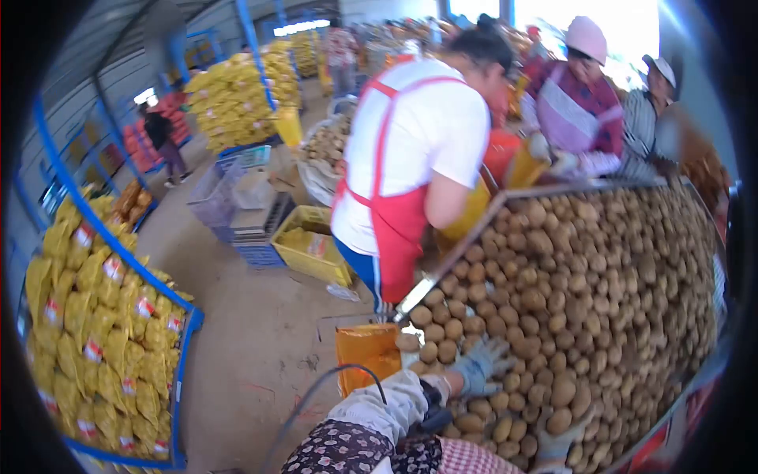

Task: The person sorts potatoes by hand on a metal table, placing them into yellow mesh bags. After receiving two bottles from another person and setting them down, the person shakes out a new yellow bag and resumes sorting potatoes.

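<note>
A wide metal-edged table (466,245) is heaped with brown potatoes (600,292). My left hand (482,367), in a pale blue-grey work glove, lies on the potatoes near the table's narrow corner, its fingers spread. Closer to me, my gloved right hand (562,444) cups several larger-looking potatoes (560,420), with fingers and thumb on either side; part of that hand is hidden by them. An orange bag (367,355) hangs at the corner outlet, just left of my left hand.
A person in a red apron (399,229) stands across the corner. Other people (580,110) work along the far edge. Yellow crate (312,249), purple crates (217,193) and stacked yellow sacks (103,340) stand on the left. A dark cable (316,387) loops by my left sleeve.
</note>
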Tool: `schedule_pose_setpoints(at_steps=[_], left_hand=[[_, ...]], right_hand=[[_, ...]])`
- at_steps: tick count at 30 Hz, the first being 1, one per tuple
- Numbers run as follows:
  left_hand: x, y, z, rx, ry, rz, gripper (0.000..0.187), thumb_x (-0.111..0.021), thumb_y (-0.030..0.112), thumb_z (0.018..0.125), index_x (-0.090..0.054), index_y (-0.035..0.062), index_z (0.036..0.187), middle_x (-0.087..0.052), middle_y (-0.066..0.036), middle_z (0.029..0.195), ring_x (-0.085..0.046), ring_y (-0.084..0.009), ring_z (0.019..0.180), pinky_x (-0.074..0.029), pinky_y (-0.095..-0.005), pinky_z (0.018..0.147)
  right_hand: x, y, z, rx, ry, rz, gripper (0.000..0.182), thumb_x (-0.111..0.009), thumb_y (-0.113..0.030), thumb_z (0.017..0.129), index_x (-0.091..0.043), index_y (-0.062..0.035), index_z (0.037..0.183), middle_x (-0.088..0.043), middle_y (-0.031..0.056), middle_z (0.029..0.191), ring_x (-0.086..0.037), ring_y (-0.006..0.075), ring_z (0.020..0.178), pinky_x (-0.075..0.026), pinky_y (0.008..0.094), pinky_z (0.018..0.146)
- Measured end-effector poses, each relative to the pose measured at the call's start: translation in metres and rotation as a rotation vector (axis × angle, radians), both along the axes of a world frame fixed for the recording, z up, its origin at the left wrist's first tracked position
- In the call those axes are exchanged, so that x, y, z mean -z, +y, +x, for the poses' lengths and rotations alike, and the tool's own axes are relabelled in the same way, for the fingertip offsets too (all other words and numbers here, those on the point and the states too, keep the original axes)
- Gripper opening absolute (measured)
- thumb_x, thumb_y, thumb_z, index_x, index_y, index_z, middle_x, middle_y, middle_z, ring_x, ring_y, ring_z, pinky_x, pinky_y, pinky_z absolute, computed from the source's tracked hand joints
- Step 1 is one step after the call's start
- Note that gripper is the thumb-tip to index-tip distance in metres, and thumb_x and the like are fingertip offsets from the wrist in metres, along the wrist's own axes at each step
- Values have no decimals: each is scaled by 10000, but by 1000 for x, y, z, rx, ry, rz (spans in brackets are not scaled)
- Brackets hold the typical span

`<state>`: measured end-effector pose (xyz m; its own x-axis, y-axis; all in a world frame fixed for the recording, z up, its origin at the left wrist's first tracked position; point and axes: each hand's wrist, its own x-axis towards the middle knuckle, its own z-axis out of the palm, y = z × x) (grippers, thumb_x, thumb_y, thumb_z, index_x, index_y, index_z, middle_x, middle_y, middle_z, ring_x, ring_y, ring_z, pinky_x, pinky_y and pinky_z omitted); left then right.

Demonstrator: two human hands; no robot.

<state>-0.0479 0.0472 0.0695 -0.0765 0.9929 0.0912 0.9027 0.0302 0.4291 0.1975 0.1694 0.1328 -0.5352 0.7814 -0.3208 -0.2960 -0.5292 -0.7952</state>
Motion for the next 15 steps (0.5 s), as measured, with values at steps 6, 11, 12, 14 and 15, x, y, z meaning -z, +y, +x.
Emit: schedule_pose_setpoints(at_steps=[6,11,12,14,15], left_hand=[[6,-6,11,-168,166,102,638,-544,407,820,-426,109,1372,-377,-221,1409,-347,-397,1297,-158,-558,1100],[-4,-66,16,-110,262,2,637,-587,355,800,-431,69,1347,-394,-220,1384,-373,-412,1259,-265,-524,1068],[-15,-64,24,-104,262,-1,637,-587,355,800,-431,69,1347,-394,-220,1384,-373,-412,1259,-265,-524,1068],[-46,-46,54,-139,-38,-278,646,-610,344,769,-443,66,1328,-397,-222,1375,-381,-419,1248,-311,-509,1041],[-44,-44,77,-29,25,5,637,-613,348,757,-455,78,1312,-389,-216,1384,-379,-419,1251,-300,-520,1041]], right_hand=[[6,-37,26,355,-695,1325,649,-656,-342,843,-347,-95,1358,-486,121,1278,-484,266,1176,-396,450,1004],[28,-25,62,149,648,-202,505,-427,-473,949,-420,-150,1337,-474,51,1329,-473,257,1225,-404,505,1013],[25,-26,66,154,647,-204,505,-427,-473,949,-420,-150,1337,-474,51,1329,-473,257,1225,-404,505,1013],[23,-25,72,196,532,-268,530,-507,-577,871,-497,-252,1289,-502,-12,1316,-476,249,1213,-436,515,956],[27,-25,78,195,566,-334,522,-506,-563,879,-482,-259,1303,-487,1,1333,-468,257,1228,-429,514,968]])
